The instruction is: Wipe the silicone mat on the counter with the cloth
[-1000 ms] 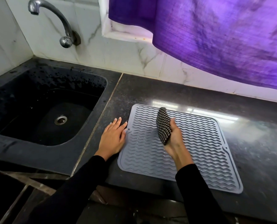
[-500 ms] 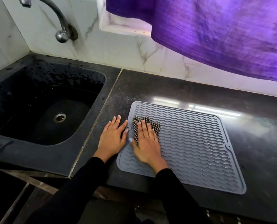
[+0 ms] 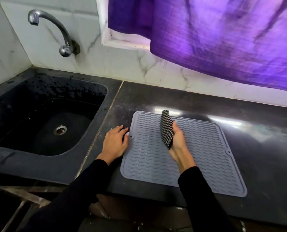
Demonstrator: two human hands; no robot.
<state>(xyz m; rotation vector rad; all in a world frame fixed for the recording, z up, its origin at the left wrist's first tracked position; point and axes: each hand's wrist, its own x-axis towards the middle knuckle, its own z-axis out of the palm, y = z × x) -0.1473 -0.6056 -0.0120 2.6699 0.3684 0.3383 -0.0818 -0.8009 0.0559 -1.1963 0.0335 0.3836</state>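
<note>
- Left hand (image 3: 115, 143): flat, palm down, fingers straight and close together, pointing away from the body. Thumb side toward the right hand.
- Left arm: black sleeve to the wrist, reaching forward from lower left.
- Right hand (image 3: 177, 138): turned on edge, thumb up, fingers curled in a grip.
- Right arm: black sleeve, wrist bare, angled in from lower right.

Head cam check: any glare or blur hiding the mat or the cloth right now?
Head view: bright streaks of glare on the counter just beyond the silicone mat, whose ridges read clearly; the checked cloth and right hand are sharp; the purple curtain tints the wall; wide-angle bending at the edges.
</note>
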